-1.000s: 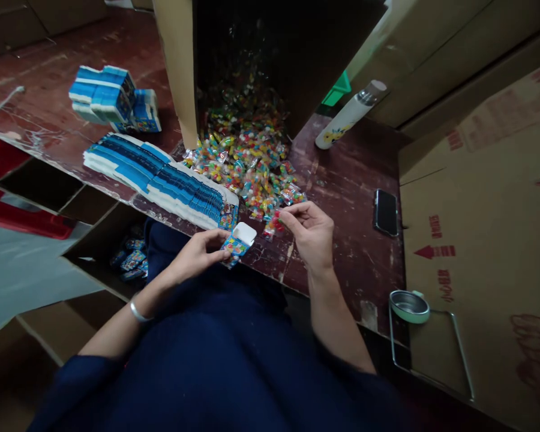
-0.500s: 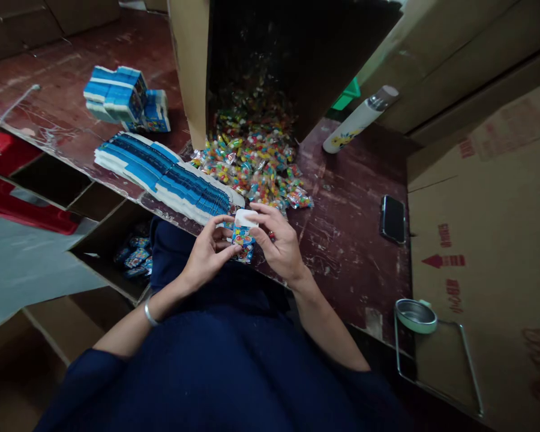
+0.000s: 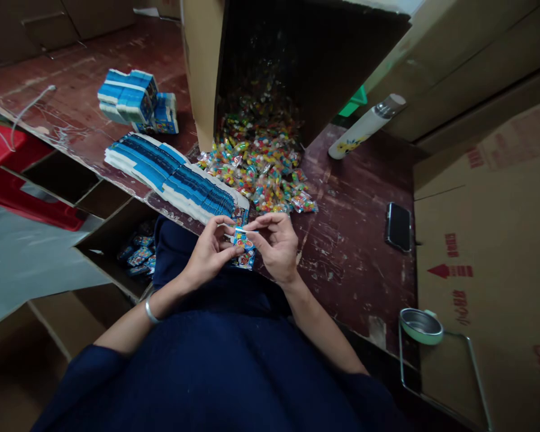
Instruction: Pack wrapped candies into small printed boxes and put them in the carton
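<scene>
A small blue printed candy box is held between my two hands at the table's front edge. My left hand grips its left side, thumb across the printed front. At the top, my right hand pinches the box's flap, which lies nearly flat over the opening. Just beyond my hands, a long row of flattened blue boxes lies fanned out. Small clear bags of colourful candies spill out of a cardboard carton lying open toward me.
Bundled blue boxes are stacked at the back left. On the right are a white bottle, a phone and a green-rimmed metal cup on a wire frame. Filled boxes lie in a carton below left, near a red stool.
The white flap of the box stood raised earlier and is now folded down. My right hand's fingers have closed in over the top. The view has shifted slightly.
</scene>
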`<action>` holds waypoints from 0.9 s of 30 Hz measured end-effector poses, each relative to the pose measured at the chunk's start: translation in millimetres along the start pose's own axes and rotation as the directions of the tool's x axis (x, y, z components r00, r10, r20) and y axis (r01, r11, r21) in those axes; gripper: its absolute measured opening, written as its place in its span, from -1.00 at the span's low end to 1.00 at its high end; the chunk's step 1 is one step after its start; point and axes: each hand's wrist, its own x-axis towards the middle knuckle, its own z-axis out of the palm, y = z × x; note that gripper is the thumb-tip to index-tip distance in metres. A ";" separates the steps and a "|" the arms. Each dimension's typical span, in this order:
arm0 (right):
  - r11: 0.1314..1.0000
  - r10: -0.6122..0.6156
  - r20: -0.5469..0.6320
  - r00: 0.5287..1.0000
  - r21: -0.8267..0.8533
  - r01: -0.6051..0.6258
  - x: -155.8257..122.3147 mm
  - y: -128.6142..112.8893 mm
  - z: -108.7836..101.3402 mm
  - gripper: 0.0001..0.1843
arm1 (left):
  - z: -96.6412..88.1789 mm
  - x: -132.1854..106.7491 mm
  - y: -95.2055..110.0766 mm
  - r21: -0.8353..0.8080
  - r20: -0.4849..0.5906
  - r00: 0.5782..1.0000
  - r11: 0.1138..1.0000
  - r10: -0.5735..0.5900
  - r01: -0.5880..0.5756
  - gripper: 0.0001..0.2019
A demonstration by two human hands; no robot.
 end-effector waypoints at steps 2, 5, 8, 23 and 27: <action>0.997 0.071 0.046 0.996 -0.008 -0.070 4.0 -3.2 0.5 -0.70 | -1.0 -0.1 -0.3 0.027 -0.009 1.000 0.999 0.025 -0.025 -0.45; 0.984 0.175 0.094 0.980 -0.049 -0.171 12.1 -6.2 -2.4 -0.65 | -4.1 -1.1 -3.0 0.122 -0.023 0.997 0.990 0.076 -0.073 -0.48; 0.970 0.239 0.110 0.965 -0.066 -0.233 21.0 -7.1 -7.4 -0.65 | -8.3 -2.4 -6.5 0.215 -0.012 0.995 0.972 0.101 -0.096 -0.49; 0.980 0.091 0.269 0.959 -0.194 -0.039 24.4 -1.5 -9.8 -0.61 | -33.0 -1.9 24.9 0.339 0.028 0.991 0.932 0.129 -0.130 -0.69; 0.855 0.023 0.286 0.958 -0.502 0.129 25.5 21.5 -20.7 -0.51 | -97.9 -9.5 68.5 0.618 -0.094 0.984 0.784 0.150 -0.060 -0.69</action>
